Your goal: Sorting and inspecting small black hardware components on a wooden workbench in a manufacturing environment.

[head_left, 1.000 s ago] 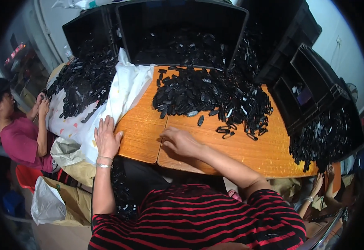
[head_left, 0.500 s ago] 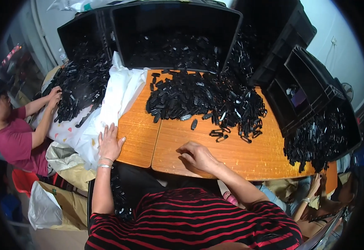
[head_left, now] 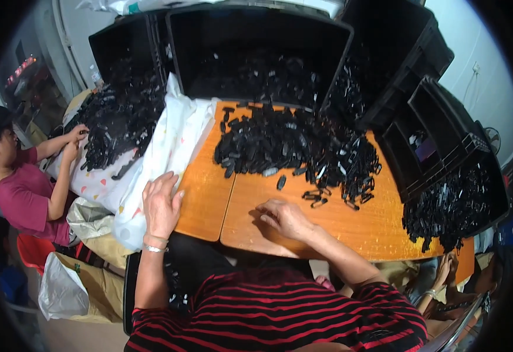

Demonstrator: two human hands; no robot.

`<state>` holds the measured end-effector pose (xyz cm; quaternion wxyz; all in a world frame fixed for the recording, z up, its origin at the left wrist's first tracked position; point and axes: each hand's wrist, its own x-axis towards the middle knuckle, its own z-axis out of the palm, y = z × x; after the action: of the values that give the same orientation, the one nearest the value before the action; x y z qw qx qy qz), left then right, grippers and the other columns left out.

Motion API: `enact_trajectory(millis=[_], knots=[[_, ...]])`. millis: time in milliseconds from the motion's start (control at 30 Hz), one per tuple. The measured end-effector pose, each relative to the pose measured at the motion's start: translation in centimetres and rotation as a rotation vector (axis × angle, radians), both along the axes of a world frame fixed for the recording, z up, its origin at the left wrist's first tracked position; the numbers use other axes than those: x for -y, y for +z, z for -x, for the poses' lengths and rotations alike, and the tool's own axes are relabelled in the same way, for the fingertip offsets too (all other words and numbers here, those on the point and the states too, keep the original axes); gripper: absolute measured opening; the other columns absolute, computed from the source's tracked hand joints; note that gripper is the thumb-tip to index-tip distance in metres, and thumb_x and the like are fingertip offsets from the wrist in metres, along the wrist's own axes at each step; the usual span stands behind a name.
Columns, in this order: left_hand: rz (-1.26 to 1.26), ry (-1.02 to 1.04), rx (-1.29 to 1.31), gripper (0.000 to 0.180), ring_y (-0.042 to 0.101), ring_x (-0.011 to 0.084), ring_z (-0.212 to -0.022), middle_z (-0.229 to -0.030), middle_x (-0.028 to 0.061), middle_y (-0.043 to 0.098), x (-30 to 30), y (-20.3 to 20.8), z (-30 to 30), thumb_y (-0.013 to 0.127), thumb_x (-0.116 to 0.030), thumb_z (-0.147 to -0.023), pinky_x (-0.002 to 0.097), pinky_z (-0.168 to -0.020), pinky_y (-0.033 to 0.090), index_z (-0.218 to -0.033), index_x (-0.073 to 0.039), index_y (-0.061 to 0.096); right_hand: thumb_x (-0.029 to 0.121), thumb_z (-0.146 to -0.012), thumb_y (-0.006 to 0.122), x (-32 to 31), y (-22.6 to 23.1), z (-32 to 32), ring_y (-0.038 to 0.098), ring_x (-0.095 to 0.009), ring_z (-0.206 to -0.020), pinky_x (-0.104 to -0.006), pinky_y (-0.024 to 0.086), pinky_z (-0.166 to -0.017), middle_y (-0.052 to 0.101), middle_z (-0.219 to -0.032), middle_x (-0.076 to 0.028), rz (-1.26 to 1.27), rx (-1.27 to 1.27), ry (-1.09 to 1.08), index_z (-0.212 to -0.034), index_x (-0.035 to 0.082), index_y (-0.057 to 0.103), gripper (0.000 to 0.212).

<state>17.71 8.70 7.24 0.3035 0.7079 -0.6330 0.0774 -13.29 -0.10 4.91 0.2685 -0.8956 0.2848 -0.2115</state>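
Note:
My left hand (head_left: 162,206) lies at the seam between the white plastic sheet (head_left: 165,144) and the wooden table (head_left: 201,202), palm down, thumb apart and nothing visible in it. Near the table's front edge, my right hand (head_left: 284,218) rests with loosely bent fingers pointing left; I see nothing in it. Beyond the hands spreads a heap of small black plastic parts (head_left: 262,141). One loose black part (head_left: 282,182) lies in front of the heap, and a few narrow open-framed pieces (head_left: 318,198) lie to its right.
Large black bins (head_left: 256,53) lie tipped along the back, with parts spilling out. At right stand a black crate (head_left: 429,138) and another parts pile (head_left: 444,205). At left a co-worker in a purple shirt (head_left: 30,193) handles parts by a pile (head_left: 121,117). Another person's hand (head_left: 442,271) shows lower right.
The view has shifted slightly, so the scene sits a little further right and lower. My left hand's fingers have drawn closer together. My right hand stays almost in place.

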Motion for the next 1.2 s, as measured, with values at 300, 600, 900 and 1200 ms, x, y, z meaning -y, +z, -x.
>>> enact_trajectory(millis=[300, 600, 900, 1200], knots=[[-0.030, -0.284, -0.171, 0.041, 0.055, 0.0366, -0.116, -0.127, 0.0176, 0.057, 6.0, -3.9, 5.8, 0.069, -0.008, -0.082, 0.0389, -0.097, 0.047, -0.122, -0.003, 0.060, 0.005, -0.086, 0.066, 0.6, -1.1, 2.2, 0.066, -0.033, -0.087, -0.0385, 0.054, -0.074, 0.067, -0.095, -0.015, 0.004, 0.016, -0.114, -0.106, 0.003, 0.068, 0.020], [-0.018, -0.223, -0.077, 0.040, 0.054, 0.0352, -0.116, -0.125, 0.0165, 0.055, 11.2, -7.0, 7.3, 0.069, -0.006, -0.081, 0.0403, -0.096, 0.046, -0.120, -0.003, 0.060, 0.005, -0.084, 0.068, 3.5, -1.9, 2.1, 0.066, -0.033, -0.080, -0.0385, 0.053, -0.069, 0.064, -0.091, -0.017, 0.153, 0.024, -0.451, -0.104, 0.000, 0.065, 0.021], [0.031, -0.424, -0.298, 0.027, 0.062, 0.0325, -0.099, -0.109, 0.0151, 0.061, 7.2, -7.1, 9.0, 0.064, 0.004, -0.080, 0.0374, -0.083, 0.052, -0.106, -0.001, 0.065, 0.003, -0.080, 0.068, 6.5, -2.8, 1.0, 0.065, -0.037, -0.079, -0.0442, 0.055, -0.068, 0.059, -0.101, -0.015, 0.320, -0.173, -0.417, -0.109, 0.005, 0.066, 0.029], [0.036, -0.415, -0.258, 0.029, 0.061, 0.0327, -0.095, -0.105, 0.0125, 0.061, 7.0, -5.5, 8.4, 0.066, 0.003, -0.079, 0.0364, -0.080, 0.051, -0.108, -0.002, 0.065, 0.000, -0.078, 0.070, 4.4, -2.2, 0.8, 0.064, -0.036, -0.078, -0.0427, 0.053, -0.066, 0.057, -0.095, -0.014, 0.246, -0.057, -0.326, -0.095, 0.001, 0.064, 0.018]])
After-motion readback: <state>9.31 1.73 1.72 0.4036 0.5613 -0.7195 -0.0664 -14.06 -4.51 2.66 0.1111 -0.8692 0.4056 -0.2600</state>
